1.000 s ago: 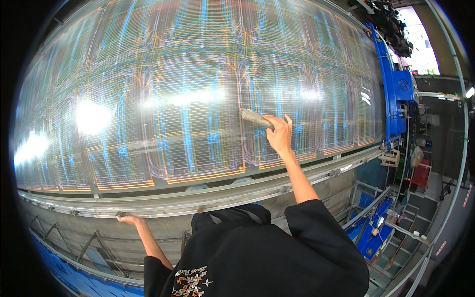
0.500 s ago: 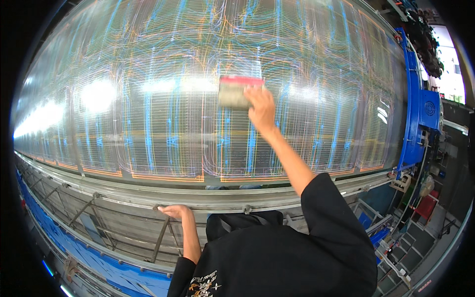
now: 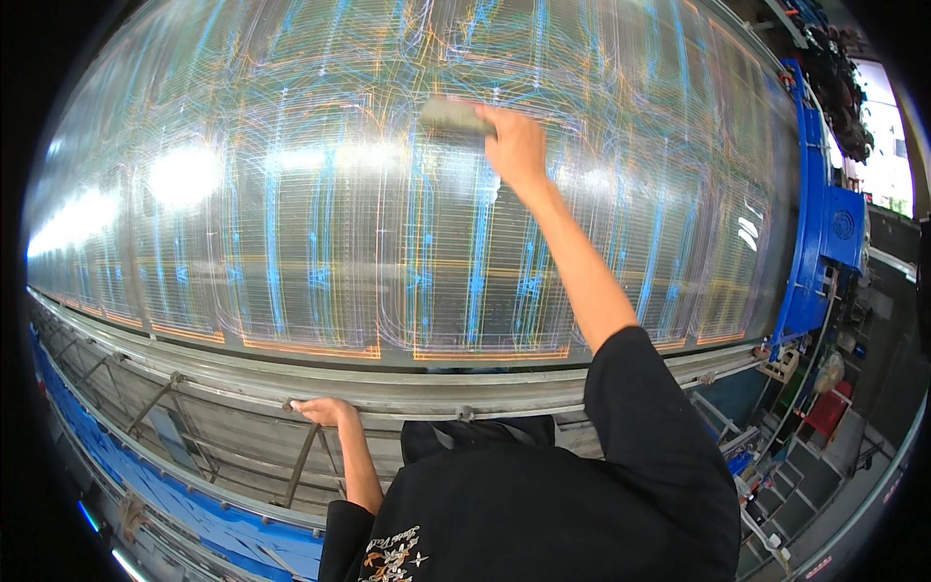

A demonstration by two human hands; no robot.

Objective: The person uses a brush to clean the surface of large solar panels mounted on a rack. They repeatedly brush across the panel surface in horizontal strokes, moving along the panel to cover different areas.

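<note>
One view, from the head, shows two bare hands, one block and one wide panel. The right hand (image 3: 517,150) is closed around the right end of the grey-beige block (image 3: 448,113), thumb on the near side; how hard it squeezes, I cannot tell. The block is over the panel (image 3: 446,315), far out from the near edge, and a slight blur hides whether its whole length touches. To work it well, I would keep the long edge level, press evenly from end to end, and move in steady strokes that overlap, since an arm stretched this far probably presses less firmly. The left hand (image 3: 328,412) is at the outer side of the one long rail (image 3: 543,393), fingers reaching to it; it seems to carry no tool, but whether they curl round anything, I cannot tell. Leaning on it lightly should steady the reach. By count: two black sleeves, one blue machine (image 3: 824,228) at the panel's right end, one red seat-like thing (image 3: 827,412) beyond, and at least three knobs (image 3: 465,414) along the rail. Coloured lines on the panel are too many to count.
</note>
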